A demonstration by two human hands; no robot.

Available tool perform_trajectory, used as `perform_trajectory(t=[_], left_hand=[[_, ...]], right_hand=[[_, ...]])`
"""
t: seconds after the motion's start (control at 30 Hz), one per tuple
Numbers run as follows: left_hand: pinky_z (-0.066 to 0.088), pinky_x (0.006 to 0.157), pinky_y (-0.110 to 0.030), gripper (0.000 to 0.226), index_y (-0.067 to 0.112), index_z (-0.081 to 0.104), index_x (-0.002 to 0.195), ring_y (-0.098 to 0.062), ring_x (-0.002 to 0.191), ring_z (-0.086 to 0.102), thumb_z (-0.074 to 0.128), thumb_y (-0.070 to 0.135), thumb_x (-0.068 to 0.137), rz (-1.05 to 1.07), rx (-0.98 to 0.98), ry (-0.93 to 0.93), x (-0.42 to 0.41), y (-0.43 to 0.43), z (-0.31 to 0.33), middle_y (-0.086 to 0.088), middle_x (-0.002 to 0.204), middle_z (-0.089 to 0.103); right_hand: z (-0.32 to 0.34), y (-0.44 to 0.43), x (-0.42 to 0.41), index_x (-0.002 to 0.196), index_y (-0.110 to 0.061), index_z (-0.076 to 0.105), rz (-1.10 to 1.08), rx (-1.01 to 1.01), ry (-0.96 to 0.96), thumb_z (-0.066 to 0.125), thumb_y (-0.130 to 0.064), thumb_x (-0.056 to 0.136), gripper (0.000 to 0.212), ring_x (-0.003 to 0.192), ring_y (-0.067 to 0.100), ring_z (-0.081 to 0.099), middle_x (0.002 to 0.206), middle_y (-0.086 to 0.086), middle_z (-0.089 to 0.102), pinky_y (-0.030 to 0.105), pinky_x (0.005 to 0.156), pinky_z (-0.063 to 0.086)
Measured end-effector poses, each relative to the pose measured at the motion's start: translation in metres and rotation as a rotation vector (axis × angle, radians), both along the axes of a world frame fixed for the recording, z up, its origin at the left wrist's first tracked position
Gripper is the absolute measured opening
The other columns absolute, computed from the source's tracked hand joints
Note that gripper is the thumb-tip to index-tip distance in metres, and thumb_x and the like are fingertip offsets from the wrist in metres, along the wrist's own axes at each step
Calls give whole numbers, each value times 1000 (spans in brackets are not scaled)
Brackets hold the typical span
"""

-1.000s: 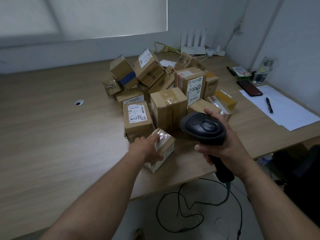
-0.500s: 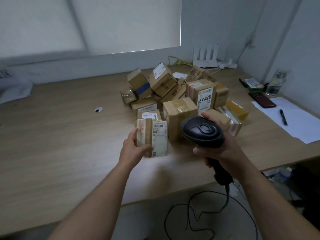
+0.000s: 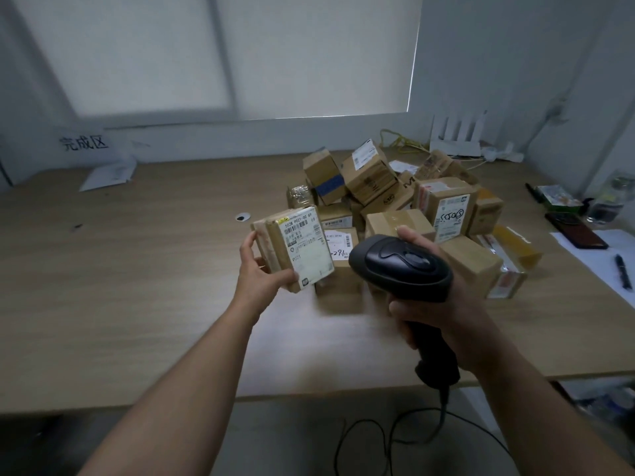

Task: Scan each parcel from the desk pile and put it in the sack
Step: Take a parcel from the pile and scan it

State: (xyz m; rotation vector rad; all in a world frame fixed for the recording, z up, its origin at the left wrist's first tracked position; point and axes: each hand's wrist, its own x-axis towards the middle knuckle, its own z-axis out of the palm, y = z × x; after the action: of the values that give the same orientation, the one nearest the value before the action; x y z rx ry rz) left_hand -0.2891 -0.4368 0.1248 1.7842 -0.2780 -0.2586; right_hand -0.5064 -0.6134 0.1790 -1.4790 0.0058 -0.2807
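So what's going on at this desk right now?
A person is partway through scanning. The left hand holds a small brown taped cardboard parcel above the light wooden desk, its white barcode label facing the camera. The right hand grips a black corded handheld barcode scanner just right of it. The pile of brown cardboard boxes sits behind. This parcel is not yet in any sack.

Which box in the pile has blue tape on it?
The small box at the far left corner of the pile: a dark blue strip crosses its near face, and no other box in view shows blue.
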Motion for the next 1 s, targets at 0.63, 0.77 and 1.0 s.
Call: perform_trajectory(t=[0.63, 0.77, 1.0], left_hand=[[51, 89, -40, 101, 40, 18, 145, -23, 109, 57, 75, -1, 72, 32, 23, -4, -5, 29, -4, 4, 107, 53], [49, 89, -38, 102, 40, 17, 145, -22, 109, 56, 75, -1, 72, 65, 45, -8, -9, 51, 0, 7, 106, 52], [50, 91, -40, 102, 39, 18, 145, -22, 108, 57, 75, -3, 72, 151, 46, -18, -6, 107, 6, 6, 106, 53]], right_hand=[[3, 18, 4, 138, -44, 37, 81, 52, 44, 88, -17, 51, 104, 49, 23, 58, 86, 5, 70, 29, 42, 47], [2, 29, 12, 135, -43, 37, 109, 18, 35, 71, 0, 61, 92, 49, 22, 58, 82, 5, 70, 28, 41, 47], [-3, 68, 41, 141, -41, 33, 182, -4, 48, 72, -1, 62, 96, 51, 25, 58, 89, 10, 68, 31, 43, 48]])
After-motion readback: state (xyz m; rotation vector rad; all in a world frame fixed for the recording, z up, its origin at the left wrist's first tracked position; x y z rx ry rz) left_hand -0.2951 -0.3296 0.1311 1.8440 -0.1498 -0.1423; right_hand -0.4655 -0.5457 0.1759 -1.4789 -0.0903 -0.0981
